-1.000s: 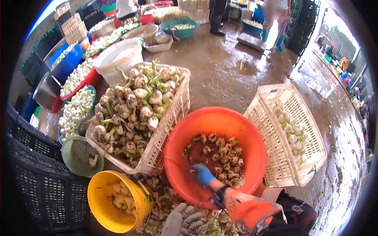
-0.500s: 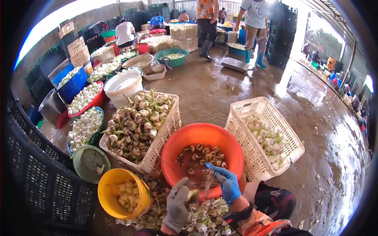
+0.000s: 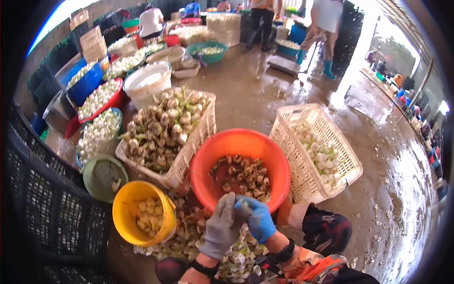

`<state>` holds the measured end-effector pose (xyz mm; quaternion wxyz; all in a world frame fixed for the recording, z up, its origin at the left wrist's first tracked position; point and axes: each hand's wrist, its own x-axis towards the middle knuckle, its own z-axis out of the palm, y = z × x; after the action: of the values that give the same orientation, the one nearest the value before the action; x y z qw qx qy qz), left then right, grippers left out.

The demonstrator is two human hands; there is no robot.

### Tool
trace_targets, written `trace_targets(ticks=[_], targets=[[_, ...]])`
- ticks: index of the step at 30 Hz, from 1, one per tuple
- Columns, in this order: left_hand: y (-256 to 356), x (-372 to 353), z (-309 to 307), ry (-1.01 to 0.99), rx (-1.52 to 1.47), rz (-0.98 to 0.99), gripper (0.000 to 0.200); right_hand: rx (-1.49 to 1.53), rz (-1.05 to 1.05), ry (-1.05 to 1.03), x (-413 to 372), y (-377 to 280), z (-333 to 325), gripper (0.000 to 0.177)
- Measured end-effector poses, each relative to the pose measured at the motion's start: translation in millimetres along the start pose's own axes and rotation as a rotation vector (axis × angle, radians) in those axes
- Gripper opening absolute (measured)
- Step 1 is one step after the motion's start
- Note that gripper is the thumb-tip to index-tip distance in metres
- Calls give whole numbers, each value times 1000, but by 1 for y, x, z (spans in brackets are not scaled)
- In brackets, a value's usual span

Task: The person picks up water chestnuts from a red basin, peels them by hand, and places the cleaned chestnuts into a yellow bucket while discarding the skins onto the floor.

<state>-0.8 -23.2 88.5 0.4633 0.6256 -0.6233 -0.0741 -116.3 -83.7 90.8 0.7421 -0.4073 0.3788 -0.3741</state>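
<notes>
My left hand (image 3: 222,228), in a grey glove, and my right hand (image 3: 260,220), in a blue glove, meet at the near rim of an orange basin (image 3: 202,156). Fingers of both are closed around what looks like a garlic bulb (image 3: 244,206); only a pale green bit shows, the rest is hidden. Brown, unpeeled garlic bulbs (image 3: 253,174) lie in the basin. Trimmed peelings (image 3: 239,253) are heaped below my hands. To the left, a yellow bucket (image 3: 122,222) holds pale peeled pieces.
A crate (image 3: 189,163) of dirty garlic stands left of the basin, a crate (image 3: 302,177) of white garlic right. Black crates (image 3: 56,213) line the left side. Filled tubs, a floor scale (image 3: 283,65) and several people are farther back on the wet floor.
My hands have come together, the left moving right and up, the right moving inward. The stringy brown scrap by my right hand no longer shows. Standing people behind have shifted.
</notes>
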Motion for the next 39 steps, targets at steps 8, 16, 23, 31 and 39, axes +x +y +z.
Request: trace_targets(ticks=[8, 16, 23, 31, 39], targets=[[-9, 8, -6, 12, -128, -100, 62, -89, -196, 27, 4, 7, 14, 51], [-2, 13, -13, -84, -654, -425, 60, -562, -445, -128, 7, -9, -10, 57], [-14, 3, -6, -277, -1707, -800, 68, -256, -417, -43, 9, -5, -8, 46], [-1, 8, 3, -95, -1138, -869, 51, -909, -725, 218, 6, -1, -18, 47], [-22, 1, 3, 45, -1411, -916, 32, 262, 146, 31, 2, 33, -17, 34]])
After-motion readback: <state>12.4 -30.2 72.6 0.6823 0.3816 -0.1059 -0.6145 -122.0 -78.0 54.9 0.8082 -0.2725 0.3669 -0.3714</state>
